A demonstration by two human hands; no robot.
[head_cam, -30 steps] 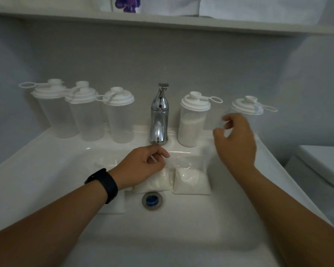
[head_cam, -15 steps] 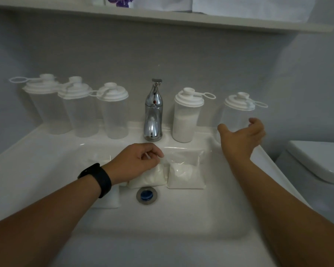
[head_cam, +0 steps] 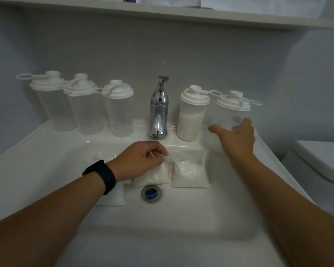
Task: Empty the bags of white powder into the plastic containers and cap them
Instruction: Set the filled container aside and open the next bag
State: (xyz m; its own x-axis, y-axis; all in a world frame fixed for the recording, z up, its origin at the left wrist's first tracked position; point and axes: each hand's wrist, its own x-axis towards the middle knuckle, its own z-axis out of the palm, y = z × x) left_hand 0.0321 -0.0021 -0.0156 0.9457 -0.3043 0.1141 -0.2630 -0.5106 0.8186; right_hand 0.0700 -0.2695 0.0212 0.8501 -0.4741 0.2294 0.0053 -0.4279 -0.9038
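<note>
Several bags of white powder lie in the white sink [head_cam: 46, 151]. My left hand [head_cam: 143, 160] pinches the clear top of the middle bag [head_cam: 156, 177]. A second bag [head_cam: 190, 174] lies to its right, and a third bag [head_cam: 114, 197] is partly hidden under my left wrist. On the sink's back ledge, a capped container [head_cam: 191, 122] stands mostly full of powder. To its right, my right hand [head_cam: 237, 137] wraps round the lower part of an empty capped container [head_cam: 232, 110]: thumb on the left, fingers on the right.
Three empty capped containers [head_cam: 121, 112] stand in a row on the ledge left of the chrome faucet [head_cam: 159, 112]. The drain [head_cam: 150, 193] sits just in front of the bags. A toilet [head_cam: 320, 162] is at the right, a shelf [head_cam: 181, 14] overhead.
My right hand has dropped from in front of the far-right container and reached round its lower part. My left hand has stayed on the middle bag's top.
</note>
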